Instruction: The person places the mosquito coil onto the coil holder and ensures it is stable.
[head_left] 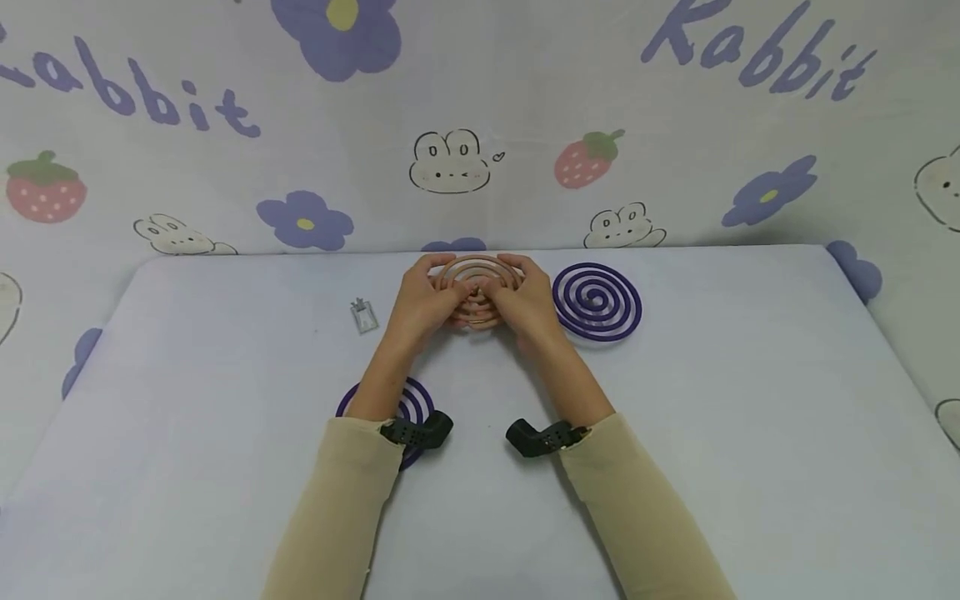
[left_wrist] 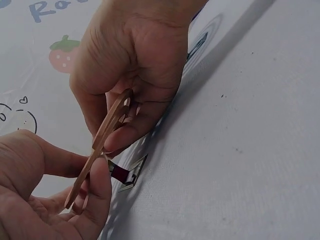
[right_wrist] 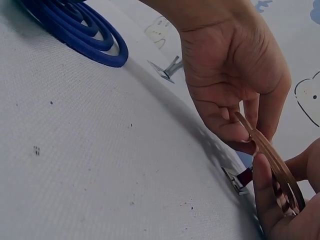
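Both hands hold a brown mosquito coil [head_left: 478, 258] near the back edge of the table, tilted up. My left hand [head_left: 427, 304] grips its left side, fingers behind the rim and thumb at the centre. The right side is gripped by my right hand [head_left: 528, 300], its thumb also meeting the middle. In the left wrist view, the coil [left_wrist: 102, 132] appears edge-on between the fingers. Just beneath the thumbs is a small metal stand [left_wrist: 134, 175] with a dark red part. How it joins the coil is hidden by the fingers.
A purple mosquito coil [head_left: 595, 302] lies right of the hands. Another purple coil [head_left: 424, 400] is partly covered by the left forearm. Left of the hands, a small metal stand [head_left: 364, 317] lies on the white table [head_left: 750, 417]. A patterned cloth [head_left: 525, 100] hangs behind.
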